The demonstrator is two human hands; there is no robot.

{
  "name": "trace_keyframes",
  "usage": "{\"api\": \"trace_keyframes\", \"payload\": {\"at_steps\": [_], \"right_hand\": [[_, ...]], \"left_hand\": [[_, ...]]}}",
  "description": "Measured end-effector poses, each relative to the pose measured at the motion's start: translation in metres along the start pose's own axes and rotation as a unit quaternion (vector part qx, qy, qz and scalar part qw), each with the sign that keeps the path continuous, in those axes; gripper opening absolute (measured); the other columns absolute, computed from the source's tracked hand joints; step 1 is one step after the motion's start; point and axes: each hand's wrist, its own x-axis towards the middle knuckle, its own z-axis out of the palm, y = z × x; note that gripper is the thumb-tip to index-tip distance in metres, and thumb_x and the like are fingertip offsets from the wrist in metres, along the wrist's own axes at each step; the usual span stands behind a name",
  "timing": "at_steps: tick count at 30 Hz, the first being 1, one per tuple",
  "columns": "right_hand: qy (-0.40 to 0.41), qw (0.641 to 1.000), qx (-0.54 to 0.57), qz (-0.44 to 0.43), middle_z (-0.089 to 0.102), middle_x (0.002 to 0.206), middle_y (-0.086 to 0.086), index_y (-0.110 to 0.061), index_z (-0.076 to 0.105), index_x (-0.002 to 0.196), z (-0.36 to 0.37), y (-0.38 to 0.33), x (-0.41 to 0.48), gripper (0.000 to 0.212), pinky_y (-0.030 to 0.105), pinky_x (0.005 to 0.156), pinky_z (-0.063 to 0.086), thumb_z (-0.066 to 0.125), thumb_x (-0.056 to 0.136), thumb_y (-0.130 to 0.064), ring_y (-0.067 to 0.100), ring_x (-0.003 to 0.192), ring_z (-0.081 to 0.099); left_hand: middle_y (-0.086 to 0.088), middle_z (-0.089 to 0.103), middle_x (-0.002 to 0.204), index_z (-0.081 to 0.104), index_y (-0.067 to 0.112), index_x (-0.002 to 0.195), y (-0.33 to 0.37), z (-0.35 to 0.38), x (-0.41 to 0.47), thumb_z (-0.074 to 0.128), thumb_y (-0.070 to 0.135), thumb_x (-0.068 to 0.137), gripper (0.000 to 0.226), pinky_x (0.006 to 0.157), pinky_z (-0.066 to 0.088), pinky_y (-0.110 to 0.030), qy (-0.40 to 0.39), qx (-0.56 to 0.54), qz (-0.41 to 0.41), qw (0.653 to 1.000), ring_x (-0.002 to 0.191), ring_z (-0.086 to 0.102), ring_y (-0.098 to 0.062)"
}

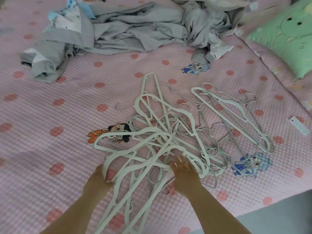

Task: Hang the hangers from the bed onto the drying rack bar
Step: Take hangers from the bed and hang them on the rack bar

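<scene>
Left hand [101, 174] curls round the tangled hangers [166, 132] (heaped on the pink bed [50, 135]); right hand [184, 173] lies flat on them, fingers straight.

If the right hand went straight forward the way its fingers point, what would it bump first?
The tangled hangers. The right hand rests on that pile, so going straight on it would probably just push deeper into them, well before the grey clothes.

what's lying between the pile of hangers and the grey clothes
Nothing loose: in the head view, only bare pink bedspread with its printed dots separates the pile of hangers from the grey clothes.
</scene>
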Motion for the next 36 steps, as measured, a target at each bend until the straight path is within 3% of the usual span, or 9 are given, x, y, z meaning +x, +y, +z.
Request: {"api": "trace_keyframes", "payload": {"at_steps": [3, 7, 12, 16, 21, 24, 28, 31, 36], "right_hand": [[0.011, 0.999, 0.010, 0.031, -0.011, 0.157, 0.004, -0.021, 0.007, 0.149, -0.006, 0.006, 0.000, 0.062, 0.035, 0.118, -0.003, 0.032, 0.093, -0.006, 0.021, 0.144, -0.015], [0.024, 0.997, 0.051, 0.061, -0.005, 0.157, 0.001, -0.022, 0.010, 0.148, -0.010, 0.011, -0.004, 0.060, 0.035, 0.118, 0.003, 0.034, 0.095, -0.011, 0.019, 0.145, -0.009], [0.092, 0.985, 0.117, 0.087, 0.017, 0.154, -0.003, -0.021, 0.021, 0.145, -0.031, 0.018, -0.027, 0.051, 0.031, 0.117, 0.016, 0.036, 0.096, -0.017, 0.015, 0.143, 0.013], [0.169, 0.964, 0.145, 0.143, 0.033, 0.144, -0.002, -0.017, 0.031, 0.138, -0.060, 0.037, -0.061, 0.044, 0.029, 0.110, 0.027, 0.038, 0.095, -0.017, 0.016, 0.134, 0.030], [0.355, 0.836, 0.305, 0.288, 0.037, 0.142, 0.003, -0.012, 0.037, 0.135, -0.102, 0.076, -0.134, 0.044, 0.031, 0.104, 0.033, 0.041, 0.092, -0.006, 0.021, 0.130, 0.035], [0.460, 0.740, 0.333, 0.360, 0.032, 0.146, 0.007, -0.009, 0.033, 0.139, -0.119, 0.107, -0.196, 0.053, 0.030, 0.109, 0.024, 0.044, 0.088, 0.000, 0.024, 0.134, 0.029], [0.463, 0.755, 0.222, 0.407, 0.017, 0.154, -0.004, -0.019, 0.020, 0.145, -0.118, 0.146, -0.292, 0.058, 0.029, 0.115, 0.010, 0.043, 0.092, -0.012, 0.017, 0.143, 0.012], [0.439, 0.753, 0.181, 0.455, 0.031, 0.148, -0.009, -0.024, 0.030, 0.141, -0.103, 0.159, -0.374, 0.048, 0.024, 0.111, 0.010, 0.040, 0.095, -0.018, 0.013, 0.139, 0.019], [0.419, 0.673, 0.201, 0.576, 0.053, 0.130, -0.006, -0.023, 0.051, 0.127, -0.053, 0.144, -0.526, 0.035, 0.026, 0.098, 0.034, 0.042, 0.094, -0.017, 0.017, 0.123, 0.046]], "left_hand": [[0.000, 0.058, 0.086, 0.038, 0.009, 0.130, 0.012, -0.007, -0.005, 0.067, 0.005, 0.079, 0.058, 0.053, 0.041, -0.025, 0.012, -0.063, 0.011, 0.998, 0.070, 0.056, -0.019], [-0.006, 0.059, 0.070, 0.041, 0.009, 0.125, 0.034, -0.021, -0.015, 0.069, 0.005, 0.077, 0.056, 0.050, 0.045, -0.024, 0.007, -0.094, 0.056, 0.994, 0.056, 0.057, -0.018], [-0.005, 0.058, 0.064, 0.045, 0.013, 0.111, 0.076, -0.039, -0.040, 0.063, 0.004, 0.083, 0.035, 0.034, 0.039, -0.014, -0.012, -0.143, 0.145, 0.979, 0.036, 0.049, -0.009], [-0.003, 0.059, 0.063, 0.049, 0.014, 0.104, 0.119, -0.050, -0.064, 0.052, 0.009, 0.091, 0.014, 0.036, 0.038, -0.015, -0.023, -0.099, 0.256, 0.961, 0.028, 0.046, -0.003], [0.002, 0.058, 0.073, 0.047, 0.023, 0.101, 0.198, -0.049, -0.106, 0.042, 0.019, 0.096, 0.008, 0.040, 0.039, -0.016, -0.062, -0.026, 0.386, 0.920, 0.036, 0.049, -0.005], [-0.001, 0.060, 0.074, 0.050, 0.024, 0.103, 0.246, -0.032, -0.139, 0.042, 0.022, 0.096, 0.011, 0.047, 0.042, -0.024, -0.096, 0.021, 0.467, 0.879, 0.037, 0.048, -0.006], [0.005, 0.062, 0.071, 0.046, 0.035, 0.082, 0.298, 0.009, -0.210, 0.044, 0.022, 0.096, 0.019, 0.057, 0.047, -0.032, -0.181, 0.088, 0.569, 0.798, 0.037, 0.052, -0.004], [0.006, 0.062, 0.060, 0.049, 0.029, 0.075, 0.322, 0.047, -0.277, 0.045, 0.020, 0.095, 0.023, 0.060, 0.047, -0.032, -0.242, 0.110, 0.626, 0.733, 0.040, 0.055, -0.007], [0.004, 0.062, 0.053, 0.051, 0.025, 0.072, 0.323, 0.104, -0.405, 0.048, 0.019, 0.094, 0.022, 0.054, 0.048, -0.025, -0.322, 0.149, 0.703, 0.616, 0.039, 0.053, -0.007]]}}
